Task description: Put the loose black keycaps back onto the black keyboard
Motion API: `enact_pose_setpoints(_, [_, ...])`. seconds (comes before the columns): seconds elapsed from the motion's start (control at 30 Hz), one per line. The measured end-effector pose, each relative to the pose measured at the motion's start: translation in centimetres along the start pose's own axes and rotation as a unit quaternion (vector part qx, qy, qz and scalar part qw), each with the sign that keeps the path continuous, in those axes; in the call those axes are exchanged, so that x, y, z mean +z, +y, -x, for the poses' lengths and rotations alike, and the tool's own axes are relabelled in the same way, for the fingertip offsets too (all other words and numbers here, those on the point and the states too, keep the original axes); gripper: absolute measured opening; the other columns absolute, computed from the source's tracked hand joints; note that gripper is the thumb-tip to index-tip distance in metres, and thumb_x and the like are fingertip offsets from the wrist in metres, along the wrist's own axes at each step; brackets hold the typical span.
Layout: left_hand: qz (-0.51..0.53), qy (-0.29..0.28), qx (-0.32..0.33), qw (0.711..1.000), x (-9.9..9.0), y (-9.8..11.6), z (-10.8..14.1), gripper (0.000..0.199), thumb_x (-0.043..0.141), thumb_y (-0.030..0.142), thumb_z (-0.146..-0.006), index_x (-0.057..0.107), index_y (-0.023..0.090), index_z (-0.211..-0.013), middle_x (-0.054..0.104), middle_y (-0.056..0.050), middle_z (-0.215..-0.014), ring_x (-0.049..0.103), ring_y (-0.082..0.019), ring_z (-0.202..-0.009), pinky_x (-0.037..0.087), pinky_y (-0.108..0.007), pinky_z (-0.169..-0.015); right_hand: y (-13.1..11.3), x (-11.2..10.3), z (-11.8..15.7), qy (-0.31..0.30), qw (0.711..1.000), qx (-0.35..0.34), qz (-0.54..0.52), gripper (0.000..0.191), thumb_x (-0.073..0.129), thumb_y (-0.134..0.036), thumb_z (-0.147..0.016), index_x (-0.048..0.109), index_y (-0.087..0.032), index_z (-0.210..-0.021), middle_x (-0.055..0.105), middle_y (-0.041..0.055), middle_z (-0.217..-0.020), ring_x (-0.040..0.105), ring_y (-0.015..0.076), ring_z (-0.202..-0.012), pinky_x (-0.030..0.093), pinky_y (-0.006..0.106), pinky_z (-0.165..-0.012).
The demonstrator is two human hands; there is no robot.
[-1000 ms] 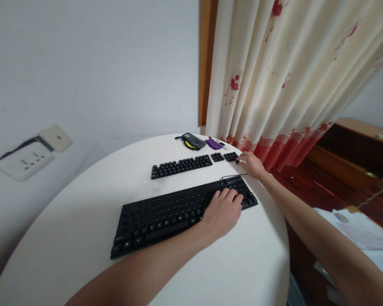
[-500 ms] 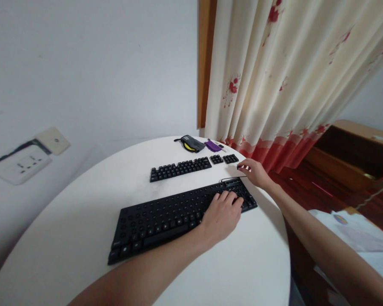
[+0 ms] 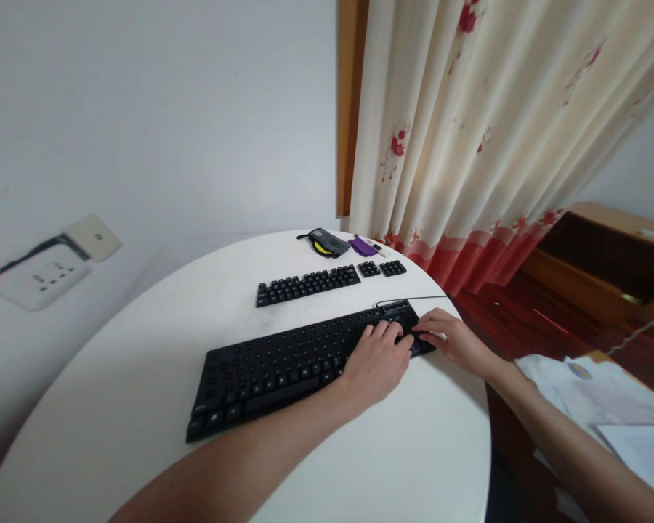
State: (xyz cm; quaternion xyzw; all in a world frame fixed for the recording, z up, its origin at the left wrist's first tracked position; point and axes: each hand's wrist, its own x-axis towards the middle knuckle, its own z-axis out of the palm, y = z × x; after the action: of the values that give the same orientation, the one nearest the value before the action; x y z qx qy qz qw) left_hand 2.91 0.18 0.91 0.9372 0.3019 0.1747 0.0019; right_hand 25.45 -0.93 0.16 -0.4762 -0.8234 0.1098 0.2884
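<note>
A black keyboard (image 3: 283,356) lies slantwise on the round white table (image 3: 327,465); its front rows carry keycaps, while many positions farther back look bare. My left hand (image 3: 376,359) rests over the right part of the keyboard, fingers curled onto it; anything under them is hidden. Beside it, my right hand (image 3: 450,340) has its fingertips pinched together at the right end of the keyboard, and what they hold is too small to make out. Behind the keyboard, loose black keycaps (image 3: 308,285) stand in rows, with two smaller groups (image 3: 369,269) (image 3: 393,268) to their right.
A dark pouch with a yellow part (image 3: 327,243) and a purple item (image 3: 362,246) lie at the table's back edge. A thin cable (image 3: 419,297) runs off to the right. Behind are a wall and a curtain (image 3: 441,145); papers (image 3: 610,399) lie to the right, beyond the table.
My right hand has moved from beside the small keycap groups toward me, down to the keyboard's right end. My left hand has stayed almost in place.
</note>
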Motion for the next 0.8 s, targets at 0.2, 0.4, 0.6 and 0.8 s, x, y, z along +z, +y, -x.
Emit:
enact_pose_setpoints(0.2, [-0.002, 0.0, -0.001, 1.0, 0.0, 0.0, 0.0, 0.027, 0.044, 0.03, -0.1, 0.059, 0.024, -0.121, 0.057, -0.006, -0.109, 0.05, -0.024, -0.103, 0.041, -0.039, -0.086, -0.3, -0.1, -0.2, -0.002, 0.999, -0.007, 0.048, 0.021, 0.054, -0.016, -0.093, 0.073, -0.022, -0.1, 0.068, 0.0091, -0.095, 0.06, 0.023, -0.091, 0.053, 0.038, -0.08])
enact_pose_setpoints(0.4, [-0.003, 0.003, 0.0, 1.0, 0.1, 0.1, 0.0, 0.027, 0.045, 0.03, -0.099, 0.059, 0.024, -0.121, 0.057, -0.006, -0.11, 0.05, -0.024, -0.104, 0.04, -0.039, -0.086, -0.7, -0.2, -0.4, -0.005, 0.998, -0.018, 0.067, 0.023, 0.054, -0.017, -0.093, 0.075, -0.024, -0.1, 0.069, 0.0093, -0.095, 0.061, 0.0237, -0.089, 0.054, 0.039, -0.078])
enact_pose_setpoints(0.6, [-0.007, -0.001, -0.002, 1.0, 0.0, 0.1, 0.0, 0.027, 0.045, 0.03, -0.099, 0.058, 0.024, -0.122, 0.057, -0.006, -0.111, 0.05, -0.024, -0.104, 0.04, -0.039, -0.086, -0.3, 0.3, 0.3, 0.009, 0.996, -0.03, 0.088, 0.025, 0.052, -0.023, -0.095, 0.074, -0.026, -0.108, 0.07, 0.0096, -0.099, 0.061, 0.0237, -0.092, 0.055, 0.04, -0.077])
enact_pose_setpoints(0.8, [-0.008, -0.007, 0.0, 1.0, 0.0, 0.1, 0.1, 0.028, 0.047, 0.033, -0.099, 0.057, 0.022, -0.122, 0.056, -0.007, -0.111, 0.05, -0.024, -0.104, 0.04, -0.038, -0.085, -0.9, 1.3, 2.4, 0.037, 0.989, 0.007, 0.144, 0.031, 0.054, -0.03, -0.095, 0.067, -0.025, -0.123, 0.065, 0.0104, -0.118, 0.057, 0.0274, -0.109, 0.052, 0.047, -0.091])
